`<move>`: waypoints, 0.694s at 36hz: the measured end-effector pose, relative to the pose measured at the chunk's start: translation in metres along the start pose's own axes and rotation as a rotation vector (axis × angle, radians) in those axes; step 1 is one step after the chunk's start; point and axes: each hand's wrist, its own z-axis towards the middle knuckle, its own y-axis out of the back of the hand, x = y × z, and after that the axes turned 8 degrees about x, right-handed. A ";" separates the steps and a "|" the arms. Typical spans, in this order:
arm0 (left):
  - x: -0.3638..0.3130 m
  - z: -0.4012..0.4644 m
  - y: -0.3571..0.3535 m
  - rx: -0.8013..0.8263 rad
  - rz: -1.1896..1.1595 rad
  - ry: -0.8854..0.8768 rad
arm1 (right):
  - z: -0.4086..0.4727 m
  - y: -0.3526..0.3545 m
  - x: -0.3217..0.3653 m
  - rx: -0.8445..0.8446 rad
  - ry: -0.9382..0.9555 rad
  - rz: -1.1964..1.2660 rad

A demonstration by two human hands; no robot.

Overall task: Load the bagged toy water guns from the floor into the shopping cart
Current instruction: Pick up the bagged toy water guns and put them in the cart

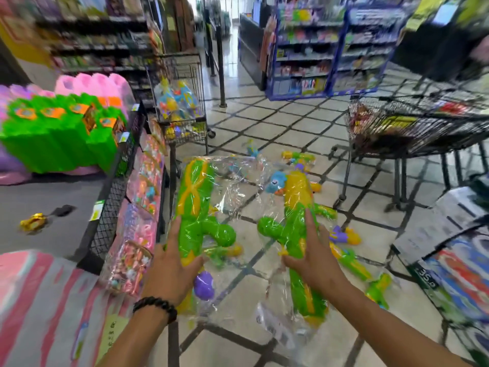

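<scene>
I hold two green and yellow toy water guns in clear plastic bags above the tiled floor. My left hand [173, 263] grips the left bagged gun [197, 202] near its handle. My right hand [315, 256] grips the right bagged gun [297, 229] around its middle. Several more bagged water guns [349, 256] lie on the floor beyond and to the right. A black wire shopping cart [180, 75] stands ahead at centre left, with several bagged toys inside it.
A shelf of green and pink toys [66, 133] and hanging pink packs [143, 207] runs along my left. A second wire cart [412, 128] full of goods stands at the right. Boxes [455, 260] sit at the lower right. Blue shelves [330, 49] lie farther back.
</scene>
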 end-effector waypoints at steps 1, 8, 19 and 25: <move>0.002 0.002 0.005 -0.013 0.002 0.005 | 0.002 0.003 0.003 -0.008 0.005 -0.005; 0.009 0.022 0.022 -0.036 0.013 0.071 | 0.028 0.018 0.002 -0.044 0.021 0.035; -0.057 0.105 -0.007 -0.037 0.026 0.071 | 0.137 0.066 -0.031 -0.053 0.061 0.040; -0.120 0.172 -0.041 -0.063 0.003 0.077 | 0.223 0.124 -0.054 -0.048 0.111 0.059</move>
